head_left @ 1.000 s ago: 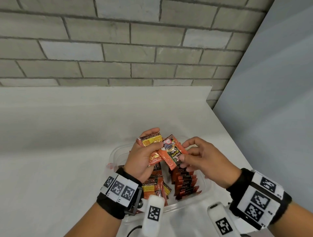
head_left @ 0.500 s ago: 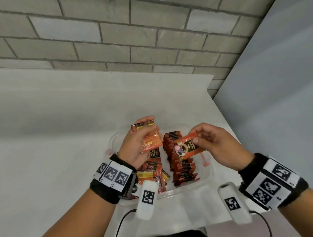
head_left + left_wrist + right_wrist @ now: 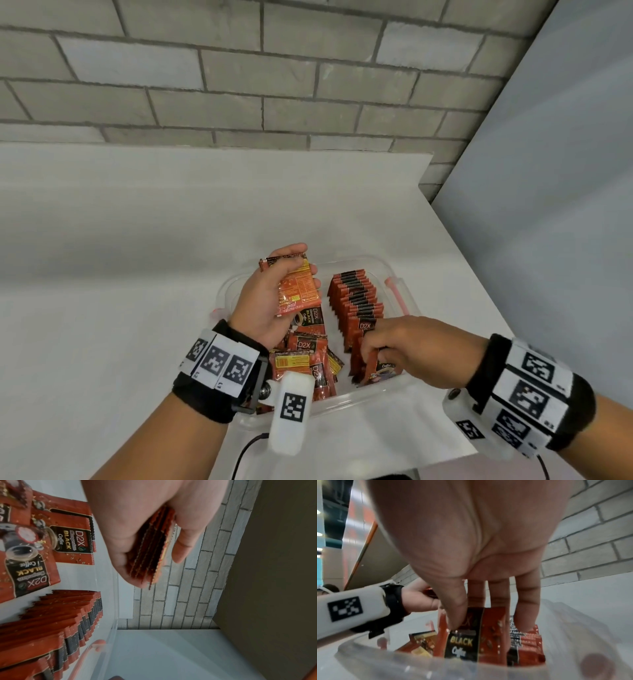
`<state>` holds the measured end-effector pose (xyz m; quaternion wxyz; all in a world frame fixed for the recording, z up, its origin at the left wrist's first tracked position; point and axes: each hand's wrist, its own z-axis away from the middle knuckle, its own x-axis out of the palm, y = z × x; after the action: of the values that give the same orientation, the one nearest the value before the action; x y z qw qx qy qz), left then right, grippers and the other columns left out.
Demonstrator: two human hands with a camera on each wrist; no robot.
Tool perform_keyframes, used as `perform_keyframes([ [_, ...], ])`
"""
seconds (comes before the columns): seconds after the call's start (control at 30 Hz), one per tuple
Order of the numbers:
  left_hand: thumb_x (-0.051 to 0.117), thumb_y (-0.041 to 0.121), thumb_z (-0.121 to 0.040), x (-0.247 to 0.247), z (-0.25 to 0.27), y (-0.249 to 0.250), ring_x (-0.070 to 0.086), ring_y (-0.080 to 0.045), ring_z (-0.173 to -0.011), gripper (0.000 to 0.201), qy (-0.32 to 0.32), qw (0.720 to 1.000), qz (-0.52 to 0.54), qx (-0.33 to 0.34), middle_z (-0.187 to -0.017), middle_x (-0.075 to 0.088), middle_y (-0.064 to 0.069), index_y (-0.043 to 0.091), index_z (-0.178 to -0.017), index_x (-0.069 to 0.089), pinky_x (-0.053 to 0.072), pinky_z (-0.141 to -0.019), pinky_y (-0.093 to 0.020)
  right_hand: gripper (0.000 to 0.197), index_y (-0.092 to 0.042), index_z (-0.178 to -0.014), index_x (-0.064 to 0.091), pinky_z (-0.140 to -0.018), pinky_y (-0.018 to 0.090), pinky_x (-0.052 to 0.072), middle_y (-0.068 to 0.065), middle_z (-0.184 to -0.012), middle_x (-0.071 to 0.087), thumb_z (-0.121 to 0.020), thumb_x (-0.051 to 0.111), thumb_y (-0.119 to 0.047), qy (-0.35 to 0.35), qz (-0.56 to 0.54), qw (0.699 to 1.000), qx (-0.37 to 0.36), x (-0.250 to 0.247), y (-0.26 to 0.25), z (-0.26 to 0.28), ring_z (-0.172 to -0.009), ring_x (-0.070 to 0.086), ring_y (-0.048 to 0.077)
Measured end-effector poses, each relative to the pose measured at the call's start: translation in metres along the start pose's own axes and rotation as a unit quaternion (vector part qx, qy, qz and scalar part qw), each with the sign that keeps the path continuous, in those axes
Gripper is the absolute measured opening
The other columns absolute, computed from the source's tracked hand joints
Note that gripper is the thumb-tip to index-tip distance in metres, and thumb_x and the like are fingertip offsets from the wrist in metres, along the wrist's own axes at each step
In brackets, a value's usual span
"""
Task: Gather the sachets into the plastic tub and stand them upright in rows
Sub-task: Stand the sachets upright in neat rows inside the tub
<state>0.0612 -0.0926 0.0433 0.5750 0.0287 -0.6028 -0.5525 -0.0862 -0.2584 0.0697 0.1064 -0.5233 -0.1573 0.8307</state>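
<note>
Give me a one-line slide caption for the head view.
Right hand sets a sachet at the row's near end in the tub; left hand holds a stack.

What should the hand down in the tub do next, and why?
Probably let go: the right hand pinches one red coffee sachet upright at the near end of the standing row in the clear plastic tub, then fetches another from the left hand's stack.

Right hand covers the near end of the sachet row
</note>
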Motion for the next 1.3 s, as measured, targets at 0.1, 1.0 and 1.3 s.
perform_keyframes([
  [0.1,0.054,0.007,-0.089,0.000,0.000,0.000,0.063,-0.023,-0.068,0.019,0.003,1.000,-0.006,-0.007,-0.081,0.064,-0.012,0.012,-0.102,0.067,0.055,-0.064,-0.034,0.032,-0.027,-0.120,0.063,-0.075,0.013,0.040,-0.001,-0.112,0.053,-0.098,0.046,-0.013,-0.010,0.030,0.999,-0.011,0.011,0.002,-0.004,-0.097,0.048,0.010],
  [1.0,0.054,0.008,-0.090,0.002,-0.003,-0.005,0.064,-0.022,-0.068,0.017,0.004,0.999,-0.033,-0.021,-0.080,0.065,-0.010,0.014,-0.101,0.067,0.055,-0.065,-0.033,0.015,-0.017,-0.097,0.065,-0.058,0.009,0.029,-0.012,-0.088,0.049,-0.089,0.055,-0.010,0.025,0.065,0.996,0.059,0.011,-0.005,-0.006,-0.079,0.044,0.005],
  [1.3,0.056,0.010,-0.089,0.002,-0.003,-0.004,0.064,-0.022,-0.069,0.017,0.001,0.999,-0.040,-0.027,-0.080,0.066,-0.010,0.015,-0.100,0.068,0.055,-0.066,-0.034,0.017,-0.017,-0.097,0.063,-0.074,0.028,0.046,-0.002,-0.100,0.059,-0.091,0.049,-0.010,-0.004,0.081,0.994,0.074,0.011,-0.007,-0.007,-0.089,0.057,0.017],
])
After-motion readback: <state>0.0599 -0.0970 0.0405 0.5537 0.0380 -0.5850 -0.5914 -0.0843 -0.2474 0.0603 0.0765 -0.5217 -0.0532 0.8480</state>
